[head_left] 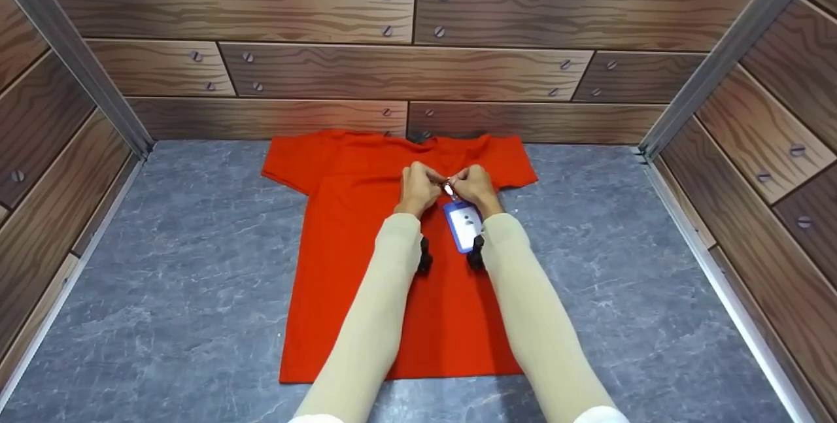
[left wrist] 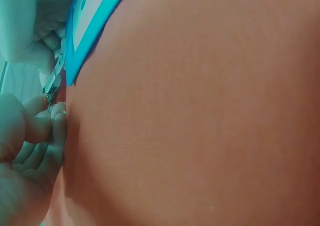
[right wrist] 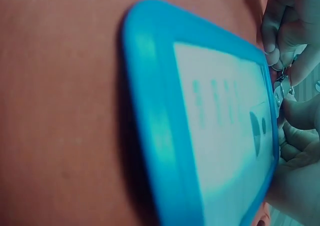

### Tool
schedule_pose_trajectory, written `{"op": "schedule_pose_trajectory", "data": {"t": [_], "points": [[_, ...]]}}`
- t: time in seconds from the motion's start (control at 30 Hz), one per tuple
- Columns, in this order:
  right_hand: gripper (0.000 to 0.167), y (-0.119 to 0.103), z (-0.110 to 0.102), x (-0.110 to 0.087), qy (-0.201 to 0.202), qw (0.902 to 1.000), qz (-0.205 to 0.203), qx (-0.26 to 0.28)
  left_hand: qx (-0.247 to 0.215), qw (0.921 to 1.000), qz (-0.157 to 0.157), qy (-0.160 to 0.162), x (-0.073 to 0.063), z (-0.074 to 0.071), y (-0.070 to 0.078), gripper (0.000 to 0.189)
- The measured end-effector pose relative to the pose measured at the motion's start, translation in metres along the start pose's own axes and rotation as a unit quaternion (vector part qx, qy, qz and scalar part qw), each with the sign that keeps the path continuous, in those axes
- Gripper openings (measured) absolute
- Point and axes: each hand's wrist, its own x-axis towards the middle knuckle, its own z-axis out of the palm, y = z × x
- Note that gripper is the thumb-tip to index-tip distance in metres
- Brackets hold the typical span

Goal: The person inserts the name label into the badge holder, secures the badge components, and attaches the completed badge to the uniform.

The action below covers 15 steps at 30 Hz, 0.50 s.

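A red T-shirt (head_left: pixel 366 266) lies spread flat on the floor, its collar toward the back wall. On its upper chest is an ID badge (head_left: pixel 463 225) with a blue frame, a white card and a metal clip (head_left: pixel 449 190) at its top. My right hand (head_left: pixel 476 186) holds the clip between thumb and fingers, as the right wrist view also shows beside the badge (right wrist: pixel 220 116). Just left of it, my left hand (head_left: pixel 419 186) pinches a bit of shirt cloth at the clip's tip; the fingertips (left wrist: pixel 55 110) partly hide that cloth. The badge hangs toward the shirt's hem.
Grey marbled floor (head_left: pixel 183 279) surrounds the shirt. A wood-patterned back wall (head_left: pixel 314 70) stands close behind the collar, with similar side walls (head_left: pixel 752 148) and metal corner posts (head_left: pixel 726 44). Dark wrist cameras (head_left: pixel 425 256) sit under both forearms.
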Motion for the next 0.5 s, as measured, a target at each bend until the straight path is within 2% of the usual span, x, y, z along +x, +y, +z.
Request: {"op": "schedule_pose_trajectory", "data": {"t": [0.27, 0.5], "points": [[0.018, -0.0012, -0.0011, 0.0013, -0.01, 0.9999, 0.01, 0.003, 0.009, 1.0, 0.002, -0.001, 0.0021, 0.0011, 0.0003, 0.024], [0.019, -0.0014, -0.0013, 0.0022, -0.021, 0.9993, 0.017, 0.027, 0.008, 1.0, 0.002, -0.004, 0.0018, 0.0007, 0.002, 0.023]]}}
